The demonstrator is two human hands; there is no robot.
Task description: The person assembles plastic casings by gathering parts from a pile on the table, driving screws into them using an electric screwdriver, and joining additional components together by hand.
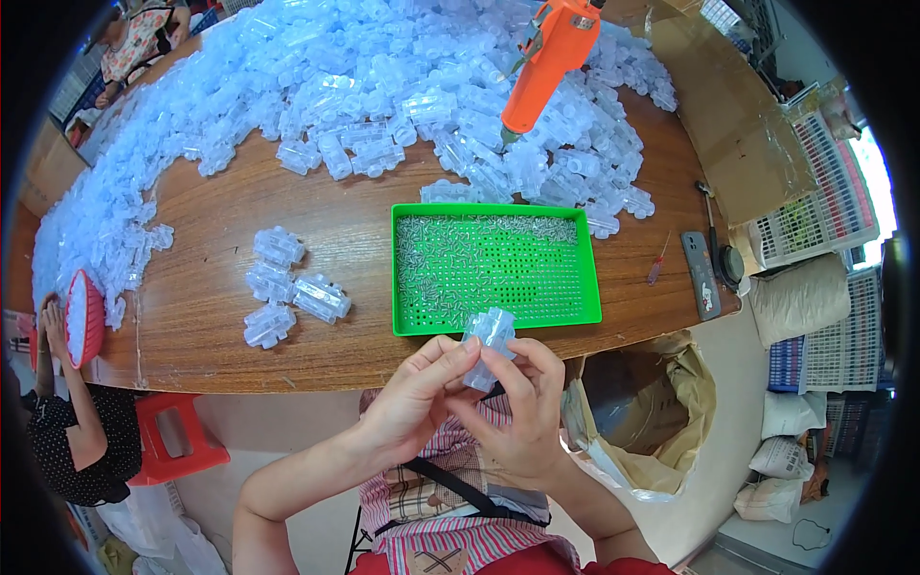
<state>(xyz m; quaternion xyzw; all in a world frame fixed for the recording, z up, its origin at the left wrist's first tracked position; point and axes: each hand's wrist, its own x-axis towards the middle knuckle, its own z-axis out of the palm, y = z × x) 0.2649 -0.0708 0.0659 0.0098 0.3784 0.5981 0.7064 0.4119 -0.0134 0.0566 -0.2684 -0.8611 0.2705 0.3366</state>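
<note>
Between my two hands, just over the table's near edge, I hold a clear plastic part [491, 331] with ribbed, tube-like sides. My left hand [419, 395] pinches it from the left with thumb and fingers. From the right, the thumb and fingers of my right hand [520, 407] close on the same piece. Right beyond it lies a green perforated tray [402, 329] with many small metal screws [419, 273] in it. To the left, several similar clear parts [319, 298] sit together on the wood. An orange electric screwdriver [548, 72] hangs nose down behind the tray.
A large heap of clear parts [316, 77] covers the far side of the wooden table [211, 335]. At the right lie a phone [701, 275] and a small screwdriver [658, 264]. Below the edge stands a lined box [637, 412]. A co-worker's hand [55, 331] touches a red basket [86, 316] at left.
</note>
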